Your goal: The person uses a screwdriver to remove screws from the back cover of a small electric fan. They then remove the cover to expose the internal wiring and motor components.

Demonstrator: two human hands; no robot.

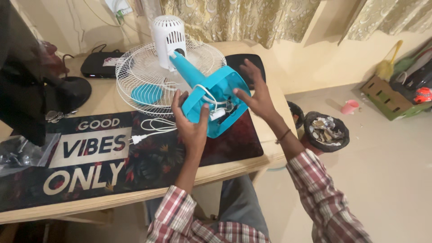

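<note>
1. Far left: dark object at the frame edge, too cropped to identify. Clear plastic bag [20, 155] with small dark parts lies on the desk [252, 164] in front of it.
2. Dark printed desk mat [90, 166] covers most of the desk front. White cable with plug [150, 130] lies coiled on it.
3. Back left: flat black box [100, 65] near the wall, cables running up behind it.
4. Centre: white wire fan guard [148, 74] lies flat on the desk, white motor housing [168, 38] standing up from its middle. A blue blade [147, 93] shows through the wires.
5. Blue fan base [215, 101] with its neck is tipped up, underside facing the camera, neck running up toward the motor housing. White wiring is visible inside the open underside. It sits over the desk mat's right end, just right of the guard.
6. Left hand [191, 123]: clamped on the base's lower left edge, thumb across the underside, fingers wrapped behind.
7. Right hand [256, 94]: fingers spread apart, palm against the base's right edge, holding nothing closed.
8. Black pad [245, 60] lies on the desk behind the right hand.
9. Both sleeves are red-and-white plaid.
10. Right, on the floor: dark bowl of scraps [326, 130], pink cup [349, 106], green crate [389, 99] with a broom [387, 65] by the wall.
</note>
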